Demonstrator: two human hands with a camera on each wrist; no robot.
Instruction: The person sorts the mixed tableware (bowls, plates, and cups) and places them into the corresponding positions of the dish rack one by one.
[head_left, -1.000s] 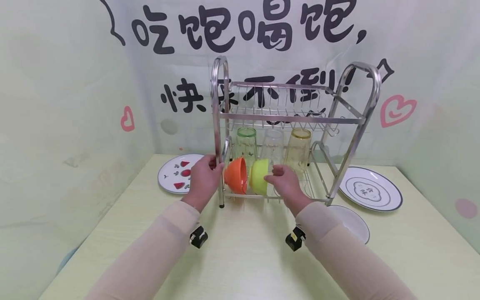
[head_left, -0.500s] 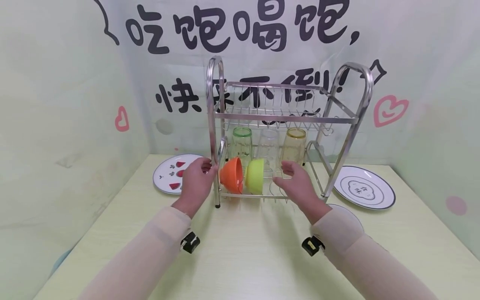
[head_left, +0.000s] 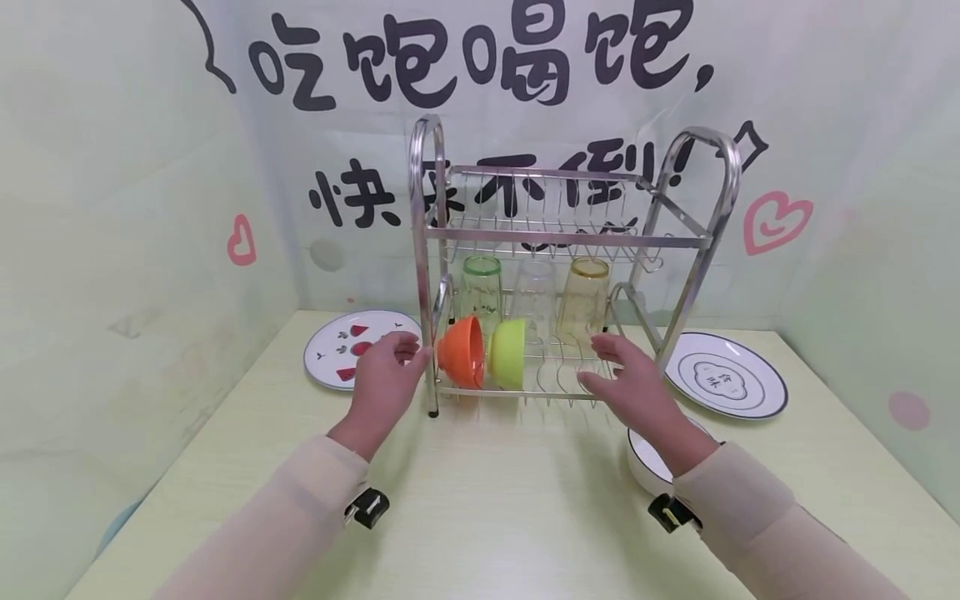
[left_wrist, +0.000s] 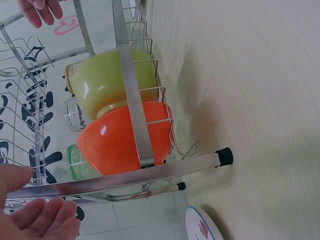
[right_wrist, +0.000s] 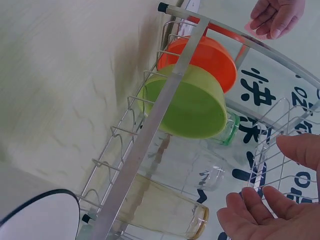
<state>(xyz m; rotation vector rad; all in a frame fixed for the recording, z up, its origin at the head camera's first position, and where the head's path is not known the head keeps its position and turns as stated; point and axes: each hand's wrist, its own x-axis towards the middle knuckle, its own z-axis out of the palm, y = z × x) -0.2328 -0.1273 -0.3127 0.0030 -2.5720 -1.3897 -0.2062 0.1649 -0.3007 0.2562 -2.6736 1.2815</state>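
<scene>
An orange bowl (head_left: 459, 354) and a lime-green bowl (head_left: 508, 357) stand tipped on their sides, one behind the other, on the lower tier of a metal dish rack (head_left: 562, 238). My left hand (head_left: 386, 379) is beside the rack's left front post, fingers loosely bent and holding nothing. To the right of the lime bowl, my right hand (head_left: 633, 387) hovers in front of the lower tier with thumb and fingers apart, empty. Behind the bowls, upside down, are a green glass (head_left: 480, 292), a clear glass (head_left: 534, 292) and a yellow glass (head_left: 583, 304).
A plate with red fruit prints (head_left: 324, 358) lies left of the rack, partly behind my left hand. At the right lies a plate with a printed emblem (head_left: 761, 387). A white bowl (head_left: 647, 475) stands under my right wrist, partly covered. The rack's upper tier has wire dividers.
My right hand has let go of the lime-green bowl and moved right, away from it. My left hand has drawn back slightly from the rack post. The bowls have stayed in place.
</scene>
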